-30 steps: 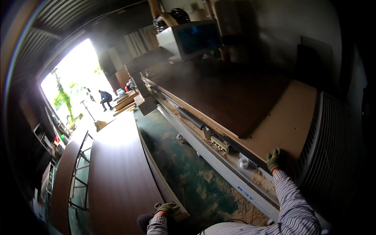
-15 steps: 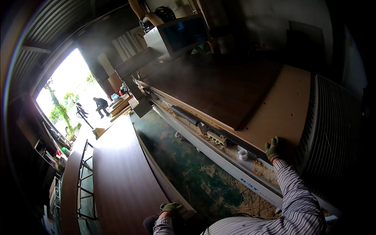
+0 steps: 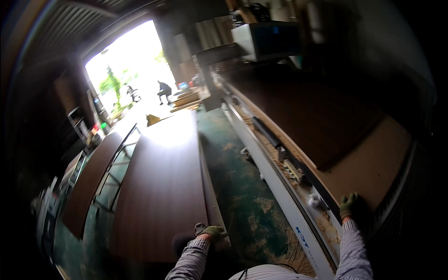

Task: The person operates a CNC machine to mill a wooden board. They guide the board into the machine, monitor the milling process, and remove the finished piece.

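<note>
My left hand (image 3: 213, 232), in a green work glove, is at the near right corner of a stack of dark brown wood-grain boards (image 3: 163, 186). Its fingers stretch out toward the stack's edge, somewhat blurred. My right hand (image 3: 348, 205), gloved alike, rests with fingers apart on the near edge of a light tan board (image 3: 373, 161) on the machine bed. Farther in on that bed lies a large dark brown panel (image 3: 303, 121). Neither hand shows anything held.
Along the bed runs a white machine rail (image 3: 273, 198) with sawdust and a black roller (image 3: 266, 132). The green floor (image 3: 233, 186) separates it from the stack. Another brown board (image 3: 88, 186) lies left by a metal rack (image 3: 109, 179). A person (image 3: 164, 92) sits near the bright doorway.
The view has swung left, so the scene sits farther right in the picture. My left hand's fingers now reach out more at the stack's corner; my right hand stays at the tan board's edge.
</note>
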`<state>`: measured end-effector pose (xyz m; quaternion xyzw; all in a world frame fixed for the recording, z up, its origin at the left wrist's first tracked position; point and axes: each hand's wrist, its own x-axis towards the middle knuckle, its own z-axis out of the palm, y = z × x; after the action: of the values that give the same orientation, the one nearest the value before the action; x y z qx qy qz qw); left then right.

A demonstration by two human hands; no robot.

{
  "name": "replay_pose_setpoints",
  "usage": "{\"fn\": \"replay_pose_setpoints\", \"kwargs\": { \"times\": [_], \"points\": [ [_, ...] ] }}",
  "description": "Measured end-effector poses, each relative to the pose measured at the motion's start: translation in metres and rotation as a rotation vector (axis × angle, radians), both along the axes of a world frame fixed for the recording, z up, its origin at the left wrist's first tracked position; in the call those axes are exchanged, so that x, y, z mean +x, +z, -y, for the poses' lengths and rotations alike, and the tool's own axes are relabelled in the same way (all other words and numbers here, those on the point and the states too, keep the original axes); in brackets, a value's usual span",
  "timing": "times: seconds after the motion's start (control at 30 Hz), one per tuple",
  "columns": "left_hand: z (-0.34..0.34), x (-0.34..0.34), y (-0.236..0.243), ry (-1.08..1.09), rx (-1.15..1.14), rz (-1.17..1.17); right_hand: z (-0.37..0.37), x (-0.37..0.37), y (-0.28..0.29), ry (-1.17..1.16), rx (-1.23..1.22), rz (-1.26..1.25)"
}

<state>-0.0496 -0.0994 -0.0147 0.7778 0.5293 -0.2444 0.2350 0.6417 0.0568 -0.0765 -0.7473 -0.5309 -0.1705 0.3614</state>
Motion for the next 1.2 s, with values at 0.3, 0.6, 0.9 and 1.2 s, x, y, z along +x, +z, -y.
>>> {"fn": "replay_pose_setpoints", "kwargs": {
  "times": [0.3,0.6,0.9,1.2],
  "points": [
    [0.024,0.016,0.033,0.580,-0.028,0.094,-0.003,-0.010,0.022,0.003,-0.209,-0.041],
    [0.026,0.009,0.021,0.482,0.072,0.151,0.010,-0.027,0.063,-0.071,-0.251,0.150],
    [0.027,0.007,0.019,0.512,0.055,0.142,0.011,-0.030,0.058,-0.092,-0.223,0.145],
    [0.021,0.005,0.016,0.513,0.055,0.130,0.007,-0.023,0.052,-0.144,-0.249,0.015]
  ]
}}
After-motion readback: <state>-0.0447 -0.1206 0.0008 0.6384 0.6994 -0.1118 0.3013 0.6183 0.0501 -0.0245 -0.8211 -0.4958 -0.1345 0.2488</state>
